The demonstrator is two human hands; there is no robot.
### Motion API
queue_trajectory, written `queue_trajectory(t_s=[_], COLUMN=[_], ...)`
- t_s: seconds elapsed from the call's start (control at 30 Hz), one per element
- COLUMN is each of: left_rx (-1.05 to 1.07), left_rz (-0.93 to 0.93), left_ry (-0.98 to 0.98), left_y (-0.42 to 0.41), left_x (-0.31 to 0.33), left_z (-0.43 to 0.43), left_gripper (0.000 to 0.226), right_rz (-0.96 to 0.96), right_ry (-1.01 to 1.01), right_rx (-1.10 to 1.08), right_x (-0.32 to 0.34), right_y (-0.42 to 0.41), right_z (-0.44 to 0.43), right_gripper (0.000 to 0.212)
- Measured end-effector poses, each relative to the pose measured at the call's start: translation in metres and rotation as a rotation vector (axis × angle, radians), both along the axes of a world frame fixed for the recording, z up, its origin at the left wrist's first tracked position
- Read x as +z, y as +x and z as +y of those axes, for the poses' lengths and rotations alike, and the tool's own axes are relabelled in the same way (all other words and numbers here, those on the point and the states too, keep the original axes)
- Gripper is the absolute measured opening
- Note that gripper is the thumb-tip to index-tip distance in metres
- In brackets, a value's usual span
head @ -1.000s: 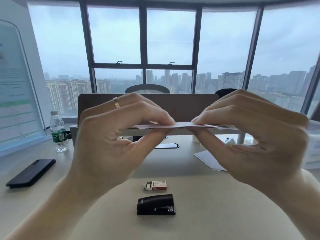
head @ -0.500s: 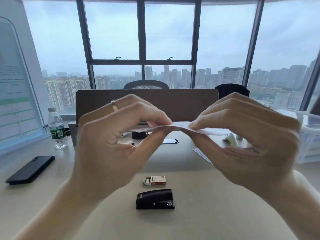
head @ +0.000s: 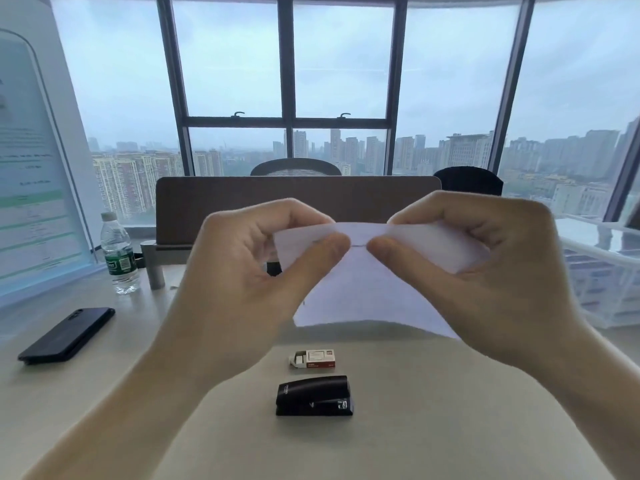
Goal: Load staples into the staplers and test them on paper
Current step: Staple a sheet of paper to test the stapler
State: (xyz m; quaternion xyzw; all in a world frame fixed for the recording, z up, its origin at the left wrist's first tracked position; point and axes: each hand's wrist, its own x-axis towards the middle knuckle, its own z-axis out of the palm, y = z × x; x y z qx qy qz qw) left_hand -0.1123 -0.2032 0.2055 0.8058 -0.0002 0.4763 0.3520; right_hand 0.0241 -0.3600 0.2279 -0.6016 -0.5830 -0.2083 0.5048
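I hold a white sheet of paper (head: 363,285) up in front of me with both hands. My left hand (head: 242,285) pinches its top edge on the left, and my right hand (head: 485,271) pinches it on the right. Between my two thumbs a thin staple (head: 358,244) shows in the paper. Below on the desk lies a closed black stapler (head: 313,396). Just behind the stapler sits a small red and white staple box (head: 313,358) with its left end open.
A black phone (head: 65,336) lies at the left of the beige desk (head: 433,427). A water bottle (head: 117,254) and a grey post (head: 154,265) stand by the brown divider (head: 242,195). A white basket (head: 602,271) sits at the right, a display stand (head: 31,168) far left.
The paper was held flat and edge-on; now it is tilted up so its face and the staple show. My hands have dropped slightly and my thumbs have drawn closer together.
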Motion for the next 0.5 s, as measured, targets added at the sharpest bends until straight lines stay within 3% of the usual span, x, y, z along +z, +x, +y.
queue_trajectory(t_s=[0.17,0.33,0.43,0.5], left_rx=[-0.133,-0.143,-0.102,-0.063], left_rz=[0.123,0.150,0.109,0.095], left_ry=[-0.328,-0.390,-0.409,-0.450], left_y=[0.006,0.007,0.008,0.013], left_x=[0.007,0.002,0.000,-0.005], left_z=[0.000,0.000,0.000,0.005], left_gripper=[0.022,0.022,0.020,0.019], right_rz=[0.226,0.321,0.409,0.579], right_ry=[-0.133,-0.175,-0.141,-0.147], right_rx=[0.099,0.092,0.036,0.139], right_x=[-0.002,-0.006,-0.013,-0.019], right_y=[0.009,0.015,0.023,0.031], right_z=[0.005,0.007,0.007,0.005], right_gripper=[0.009,0.009,0.035,0.055])
